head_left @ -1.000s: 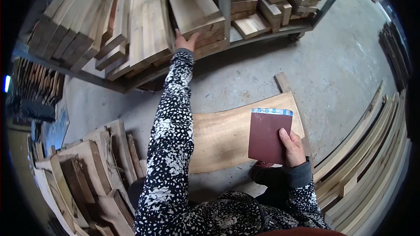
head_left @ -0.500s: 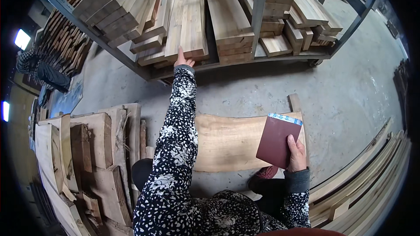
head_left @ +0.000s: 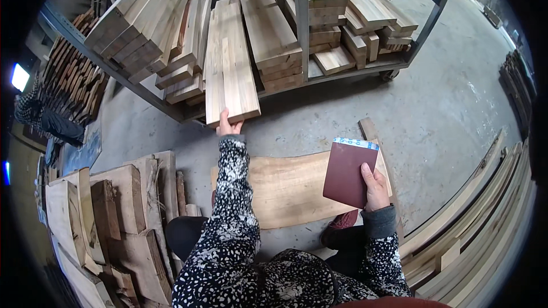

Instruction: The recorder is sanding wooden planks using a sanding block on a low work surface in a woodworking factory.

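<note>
My left hand [head_left: 229, 124] grips the near end of a pale laminated wooden board [head_left: 231, 71], thumb on top and fingers underneath. That end juts out past the front edge of the metal rack [head_left: 188, 113]; the far end still lies among the stacked boards. In my right hand [head_left: 375, 187] is a dark maroon notebook [head_left: 349, 171], thumb across its cover, with a blue-and-white strip [head_left: 357, 143] along the top edge. Below the notebook lies a wide wooden slab [head_left: 285, 185] with a wavy edge, partly covered by my left sleeve.
Stacked timbers [head_left: 271, 40] fill the wheeled rack, split by a metal upright [head_left: 301, 23]. Rough slabs [head_left: 123, 194] stand at my left, and long strips [head_left: 468, 222] lie at my right. A person [head_left: 51, 117] is at the far left beside piled wood.
My left hand has taken hold of the laminated board and drawn it toward me, out past the rack's edge. The view has shifted slightly; the right hand keeps holding the notebook.
</note>
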`<control>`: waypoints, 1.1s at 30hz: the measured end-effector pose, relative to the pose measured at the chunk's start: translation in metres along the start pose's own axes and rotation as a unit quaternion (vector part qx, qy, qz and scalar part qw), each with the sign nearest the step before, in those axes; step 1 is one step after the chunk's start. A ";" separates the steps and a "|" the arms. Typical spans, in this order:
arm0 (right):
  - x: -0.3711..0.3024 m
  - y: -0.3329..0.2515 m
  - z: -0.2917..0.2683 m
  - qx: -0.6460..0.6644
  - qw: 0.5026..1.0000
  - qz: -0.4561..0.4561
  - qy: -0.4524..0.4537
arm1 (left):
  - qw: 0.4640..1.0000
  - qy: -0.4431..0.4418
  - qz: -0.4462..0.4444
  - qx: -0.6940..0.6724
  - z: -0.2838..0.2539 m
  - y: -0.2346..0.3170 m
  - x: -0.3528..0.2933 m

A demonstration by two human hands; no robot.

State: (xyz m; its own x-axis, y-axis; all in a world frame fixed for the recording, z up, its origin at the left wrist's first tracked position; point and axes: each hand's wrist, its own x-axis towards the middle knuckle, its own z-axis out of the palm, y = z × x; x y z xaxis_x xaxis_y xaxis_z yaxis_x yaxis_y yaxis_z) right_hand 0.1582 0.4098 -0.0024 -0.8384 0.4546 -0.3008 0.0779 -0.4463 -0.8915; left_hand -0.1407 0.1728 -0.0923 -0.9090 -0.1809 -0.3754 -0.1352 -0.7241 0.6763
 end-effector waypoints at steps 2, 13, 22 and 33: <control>0.000 0.001 0.004 0.006 1.000 -0.005 -0.003 | 1.000 0.012 -0.001 0.020 -0.034 0.014 -0.034; 0.001 0.076 0.098 0.243 0.936 0.153 -0.203 | 0.993 -0.074 0.005 0.093 -0.163 0.173 -0.252; 0.014 0.155 0.239 0.403 0.871 0.151 -0.238 | 0.967 -0.041 0.155 0.198 -0.224 0.240 -0.339; -0.082 0.288 0.134 0.356 0.900 0.247 0.039 | 0.883 -0.083 0.103 0.449 -0.279 0.250 -0.355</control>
State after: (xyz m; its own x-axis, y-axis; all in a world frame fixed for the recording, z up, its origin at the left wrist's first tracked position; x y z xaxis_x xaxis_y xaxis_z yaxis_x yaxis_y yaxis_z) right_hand 0.1768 0.1405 -0.1890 -0.7536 0.1053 -0.6488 0.0422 -0.9773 -0.2076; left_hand 0.2587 -0.1296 0.0330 -0.9860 -0.0936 -0.1377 -0.1505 0.1474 0.9775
